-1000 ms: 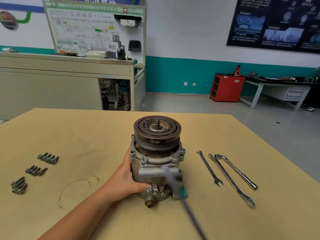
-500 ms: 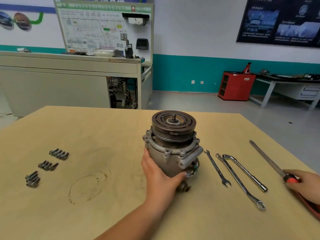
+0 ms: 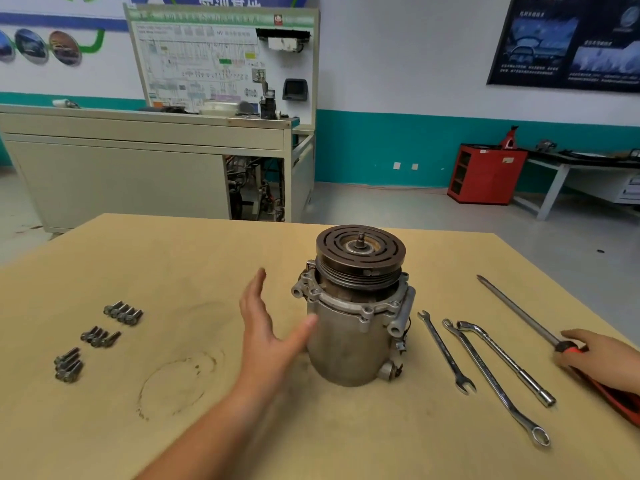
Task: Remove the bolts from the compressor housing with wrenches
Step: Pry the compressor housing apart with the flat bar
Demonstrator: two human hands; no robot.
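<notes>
Bolts (image 3: 123, 313) lie in three heaps at left, so most seem out; whether any remain in the compressor (image 3: 349, 327), upright mid-table, is unclear. Left hand (image 3: 263, 327) spread beside it; right hand (image 3: 602, 362) curled over a screwdriver (image 3: 519, 313); wrenches (image 3: 446, 351) lie between.

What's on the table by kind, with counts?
compressor: 1
wrenches: 3 (open-end wrench, combination wrench, socket wrench)
screwdriver: 1
bolt clusters: 3, single bolts too bunched to count
total: 8, each cluster counted once
</notes>
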